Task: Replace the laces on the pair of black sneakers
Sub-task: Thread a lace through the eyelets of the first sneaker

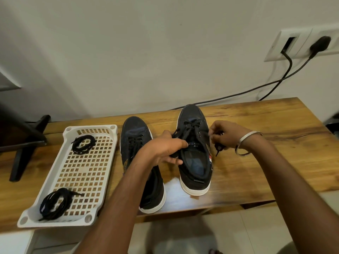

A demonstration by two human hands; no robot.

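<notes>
2 hands unlace the right sneaker mid-bench: left hand grips its collar, right hand pinches the lace. Best pulled slowly, eyelet by eyelet.

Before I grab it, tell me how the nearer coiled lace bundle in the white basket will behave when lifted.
The nearer lace bundle is probably floppy and very light: thin cord, loosely coiled. One end sticks out, so it may uncoil and dangle. It could also snag on the white basket, whose floor is full of holes.

Two black, white-soled sneakers stand side by side, toes away: the left sneaker fully laced, the right sneaker with its black lace loosened, while two spare lace bundles lie coiled.
</notes>
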